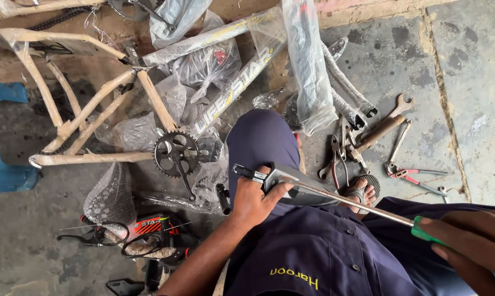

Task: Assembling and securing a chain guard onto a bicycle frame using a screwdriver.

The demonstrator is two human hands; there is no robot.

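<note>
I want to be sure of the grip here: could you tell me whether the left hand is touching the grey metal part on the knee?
Touching. The head view shows the left hand wrapped around the grey metal part, thumb over its top edge.

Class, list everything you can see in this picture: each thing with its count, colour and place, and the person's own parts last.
Bicycle frame: one, wrapped in tan paper, upper left.
Chainring with crank: one, black, centre left.
Plastic-wrapped tubes: several, clear wrap, top centre.
Stool: one, blue, left edge.
Spanners and pliers: several, metal, some red-handled, on the floor at right.
Brake levers with cables: a bundle, black, lower left.
Screwdriver: one, green handle, in the right hand.
Grey metal part: one, held on the knee by the left hand.
Sandalled foot: one, beside the tools.
</note>
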